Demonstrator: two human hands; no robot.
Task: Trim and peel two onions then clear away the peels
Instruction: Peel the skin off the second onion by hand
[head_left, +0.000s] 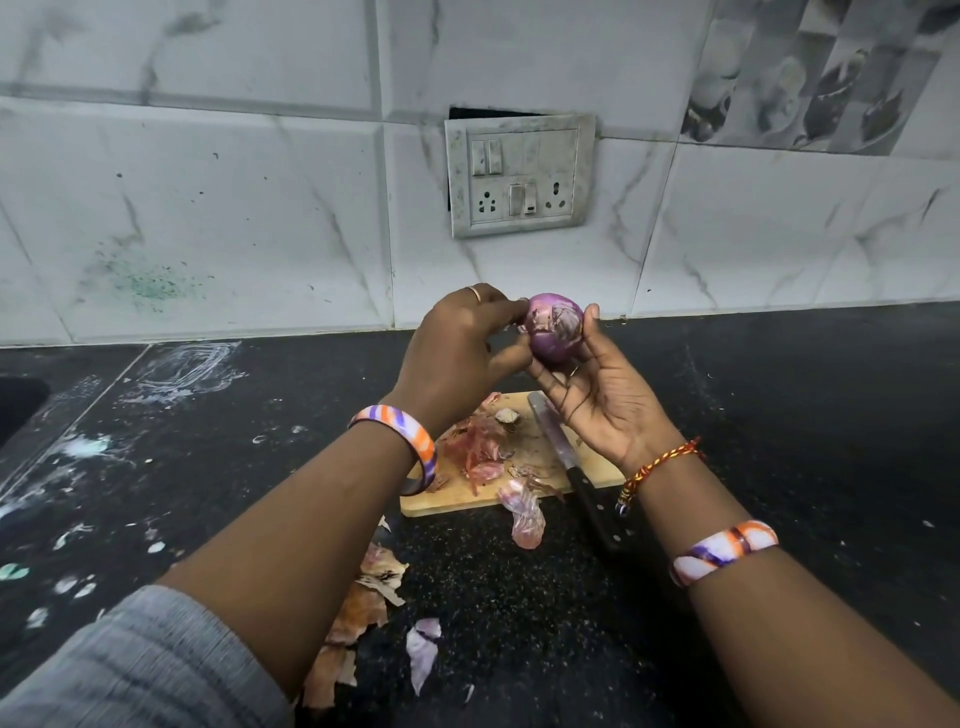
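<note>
A purple onion (554, 328) with a torn patch of skin is held up above the counter. My right hand (597, 400) cups it from below and the right, thumb up along its side. My left hand (462, 348) is at the onion's left side, fingertips pinching at its skin. Below them lies a small wooden cutting board (462, 496) with a heap of pinkish peels (480, 447) on it. A black-handled knife (569, 467) lies across the board's right part, handle toward me. More peels (371, 597) lie on the counter in front of the board.
The black speckled counter (779, 441) carries white smears and specks on its left half. A dark sink edge (18, 400) shows at the far left. The white tiled wall behind holds a switch and socket plate (519, 174).
</note>
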